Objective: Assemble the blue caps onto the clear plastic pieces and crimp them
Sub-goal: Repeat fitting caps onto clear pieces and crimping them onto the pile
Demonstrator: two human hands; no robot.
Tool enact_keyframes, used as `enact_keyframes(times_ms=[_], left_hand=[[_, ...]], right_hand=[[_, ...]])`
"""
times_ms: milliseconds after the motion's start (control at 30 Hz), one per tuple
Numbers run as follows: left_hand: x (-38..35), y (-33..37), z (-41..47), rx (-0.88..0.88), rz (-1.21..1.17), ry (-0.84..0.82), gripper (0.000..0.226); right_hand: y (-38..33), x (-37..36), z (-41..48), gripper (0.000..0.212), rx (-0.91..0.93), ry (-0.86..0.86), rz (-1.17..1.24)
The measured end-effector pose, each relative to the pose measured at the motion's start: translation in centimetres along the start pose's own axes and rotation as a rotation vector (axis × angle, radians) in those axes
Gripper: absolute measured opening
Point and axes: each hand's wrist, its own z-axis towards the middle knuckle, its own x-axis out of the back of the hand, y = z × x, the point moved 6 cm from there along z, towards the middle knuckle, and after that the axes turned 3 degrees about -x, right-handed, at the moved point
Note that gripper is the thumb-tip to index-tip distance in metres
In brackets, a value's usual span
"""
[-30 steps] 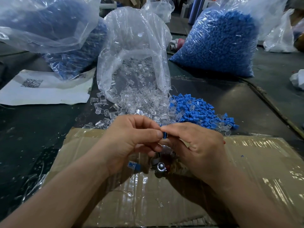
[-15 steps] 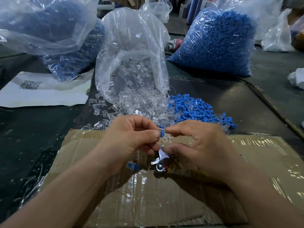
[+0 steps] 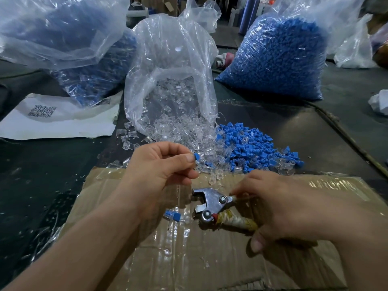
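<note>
The grips have parted: left grip [image 3: 161, 166] pinches the capped piece [image 3: 197, 158]; right grip [image 3: 279, 208] now clasps the crimping pliers [image 3: 212, 201]. Capping appears complete; crimping follows.

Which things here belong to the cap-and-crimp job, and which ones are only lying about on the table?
For the job: capped piece pinched in left hand; crimping pliers in right hand; loose clear pieces; loose blue caps.
Lying about: QR-code paper; white wad at the right edge.
</note>
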Motion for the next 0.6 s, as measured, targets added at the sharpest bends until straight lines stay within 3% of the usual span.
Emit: enact_keyframes(times_ms=[600], left_hand=[[0.4,-0.1,0.3,-0.046,-0.075,0.037,0.006]], right_hand=[[0.2,0.3,2.3,0.023,0.042,0.338,-0.088]])
